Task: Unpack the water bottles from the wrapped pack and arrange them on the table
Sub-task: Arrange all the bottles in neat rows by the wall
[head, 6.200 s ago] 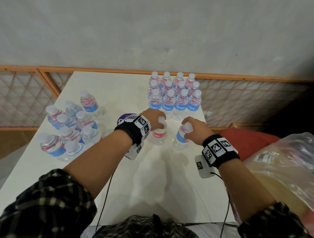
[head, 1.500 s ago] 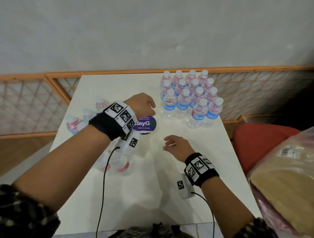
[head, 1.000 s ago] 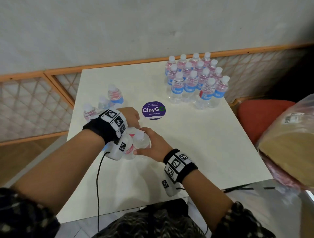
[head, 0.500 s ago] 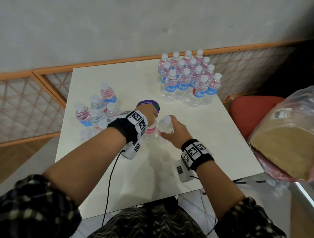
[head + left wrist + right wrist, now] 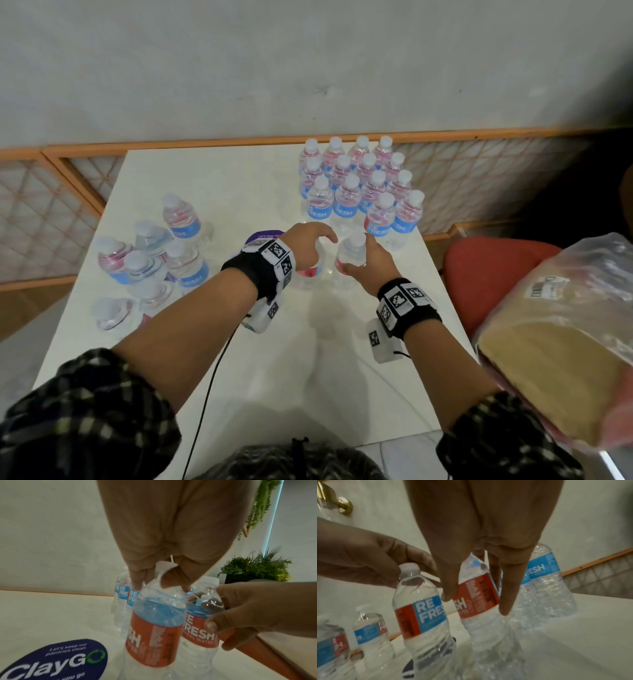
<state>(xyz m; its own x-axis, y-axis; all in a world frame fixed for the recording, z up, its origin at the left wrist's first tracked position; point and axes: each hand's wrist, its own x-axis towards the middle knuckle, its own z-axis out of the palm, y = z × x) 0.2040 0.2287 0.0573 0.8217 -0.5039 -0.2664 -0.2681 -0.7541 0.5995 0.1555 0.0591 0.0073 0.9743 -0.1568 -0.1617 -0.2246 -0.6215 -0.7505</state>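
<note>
Left hand (image 5: 310,245): grips a water bottle by neck and cap, fingers curled down round the top; bottle hangs upright over the counter (image 5: 239,359).
Left-hand bottle (image 5: 155,627): red-and-blue label, cap tucked under the palm; contact with the counter can't be told.
Right hand (image 5: 368,265): wrapped round a second bottle at shoulder and label, thumb on the near side.
Right-hand bottle (image 5: 350,251): upright, white cap clear above the fingers, just beside the left-hand bottle.
Both held bottles: mid-counter, just in front of the arranged block.
Arranged block (image 5: 359,181): upright bottles in tight rows at the far right of the counter, near the edge by the lattice panel (image 5: 479,178).
Loose group (image 5: 154,253): remaining bottles clustered at the left of the counter, some upright, the nearest one apparently tipped; wrap too blurred to make out.
Round sticker (image 5: 56,660): dark blue, reads "ClayGo", flat on the counter just left of the left-hand bottle.
Off-counter right: red seat (image 5: 493,274), clear plastic bag (image 5: 565,325) with something tan inside.
Sleeves: dark plaid, tracker bands on both wrists.
</note>
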